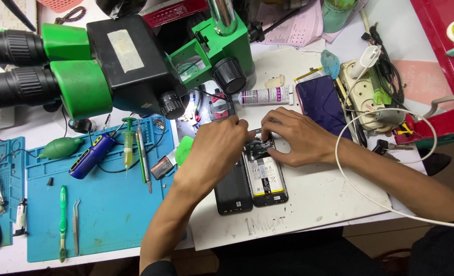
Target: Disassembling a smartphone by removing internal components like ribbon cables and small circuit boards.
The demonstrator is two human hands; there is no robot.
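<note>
**Open phone worked on at the top end**

A blue mat (pixel 104 214) lies on the left of the bench (pixel 319 204), with a green brush (pixel 62 220) and thin metal tweezers (pixel 76 225) on it. Above, a green and black microscope (pixel 124 61) is seen. In the middle, the left hand (pixel 214 148) is laid over a dark back cover (pixel 232 194). Beside it lies the open phone (pixel 266 179), flat and shiny, its battery showing. Its top end is pressed by the fingers of both hands, bent close together; the right hand (pixel 298 135) steadies it. A small part seems to be loosened; careful, light pulling is likely needed next.
</note>
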